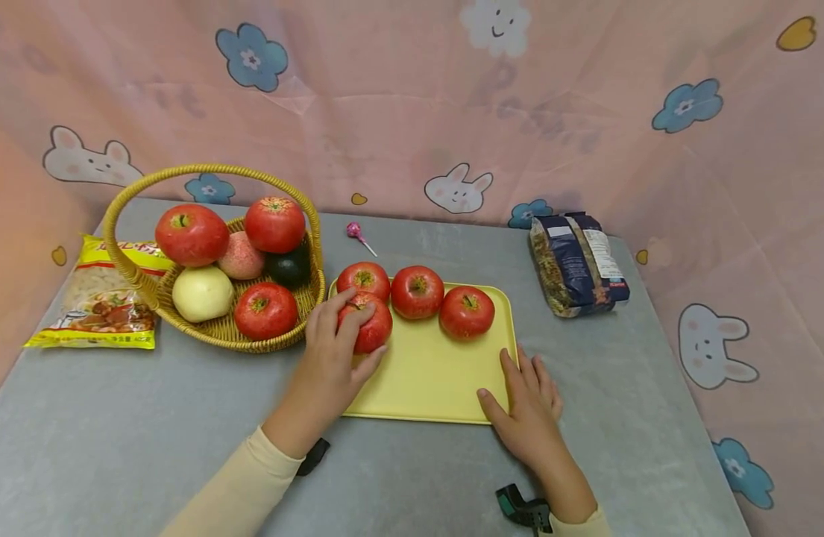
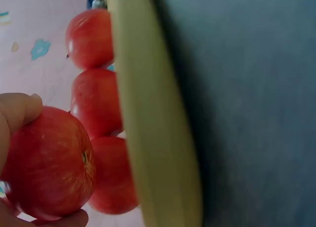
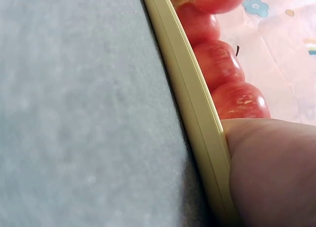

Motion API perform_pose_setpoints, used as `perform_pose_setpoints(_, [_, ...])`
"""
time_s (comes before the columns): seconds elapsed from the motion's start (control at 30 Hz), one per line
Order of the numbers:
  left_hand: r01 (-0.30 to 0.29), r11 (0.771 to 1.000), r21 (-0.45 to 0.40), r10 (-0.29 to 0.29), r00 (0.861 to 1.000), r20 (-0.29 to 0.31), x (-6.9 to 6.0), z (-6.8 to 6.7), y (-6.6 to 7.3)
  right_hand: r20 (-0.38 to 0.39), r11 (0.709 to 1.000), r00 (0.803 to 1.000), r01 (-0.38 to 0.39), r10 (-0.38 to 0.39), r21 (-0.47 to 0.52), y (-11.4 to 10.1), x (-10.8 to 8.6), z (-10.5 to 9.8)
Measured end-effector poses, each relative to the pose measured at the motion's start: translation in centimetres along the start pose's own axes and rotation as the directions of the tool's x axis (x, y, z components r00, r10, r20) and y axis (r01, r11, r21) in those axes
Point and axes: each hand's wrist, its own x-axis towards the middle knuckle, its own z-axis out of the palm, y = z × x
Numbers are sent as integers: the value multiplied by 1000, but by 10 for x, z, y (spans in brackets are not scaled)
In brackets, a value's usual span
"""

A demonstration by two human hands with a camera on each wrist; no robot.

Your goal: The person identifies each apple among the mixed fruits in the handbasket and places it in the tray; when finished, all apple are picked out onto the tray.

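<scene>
The left hand [image 1: 327,362] grasps an apple [image 1: 373,332] over the tray [image 1: 425,373], whose edge the relaxed right hand [image 1: 529,410] touches; a soft release, clear of three apples [image 1: 417,291] beyond the left hand, seems best

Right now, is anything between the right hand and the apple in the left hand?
Nothing visible: only bare yellow tray lies between the right hand and that apple. The other three apples sit farther back.

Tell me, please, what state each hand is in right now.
Left hand: closed, holding a red apple.
Right hand: open, resting at the edge of the yellow tray.
</scene>
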Motion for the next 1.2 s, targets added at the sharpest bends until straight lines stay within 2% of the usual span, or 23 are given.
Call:
perform_pose_setpoints(0.2, [-7,999,44,6,1000,19,-7,10,-2,-6,1000,1000,6,-6,5,0,1,1])
perform_pose_setpoints(0.43, [50,990,132,-68,988,142,-12,14,-6,-2,1000,1000,4,-4,1,0,0,0])
perform_pose_setpoints(0.63, [-8,973,230,-46,972,231,-15,14,-6,2,1000,1000,1,-1,-3,1,1,0])
perform_pose_setpoints(0.83, [9,977,212,-62,968,244,-17,12,-5,1,1000,1000,3,-3,-4,1,1,1])
perform_pose_setpoints(0.9, [7,983,184,-48,974,220,-16,8,-4,-1,1000,1000,4,-4,-5,1,1,1])
perform_pose_setpoints(0.97, [-2,988,155,-23,987,160,-12,0,-5,-1,1000,1000,4,-4,0,1,1,2])
perform_pose_setpoints(1.07, [-12,993,117,13,1000,-1,1,-21,-10,1,1000,1000,4,-4,0,1,1,3])
perform_pose_setpoints(1.13, [25,994,104,-12,993,-116,14,-42,-19,3,1000,1000,2,-2,1,1,2,3])
perform_pose_setpoints(1.2, [103,989,104,-80,975,-206,27,-65,-32,6,1000,1000,-1,1,-2,1,2,3])
